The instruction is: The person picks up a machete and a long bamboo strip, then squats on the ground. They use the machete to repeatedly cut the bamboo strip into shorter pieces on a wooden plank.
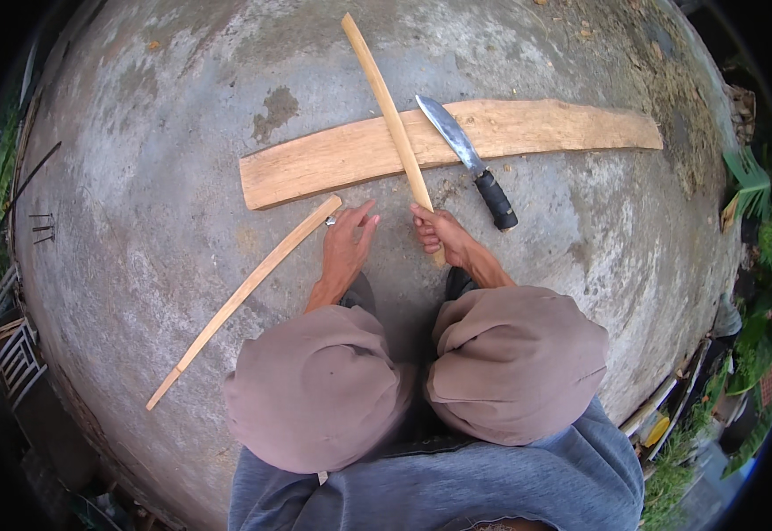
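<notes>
My right hand (448, 237) is wrapped round the lower end of a long, narrow wooden stick (387, 106). The stick slants up and to the left, across a broad wooden plank (315, 168). Beside it my left hand (347, 250) has its fingers apart and holds nothing. Close to those fingers is the upper end of a second thin wooden strip (249, 288), lying on the ground. By that end sits a small shiny metal piece (330, 220), partly hidden. To the right of the stick, a machete (457, 134) with a black-wrapped handle rests with its blade over the plank.
Stained concrete ground (182, 142) spreads all round the plank. Several nails (43, 227) and a thin dark rod (36, 171) lie at the far left. Green plants (748, 184) and assorted clutter line the right edge. My knees (518, 363) frame the space below my hands.
</notes>
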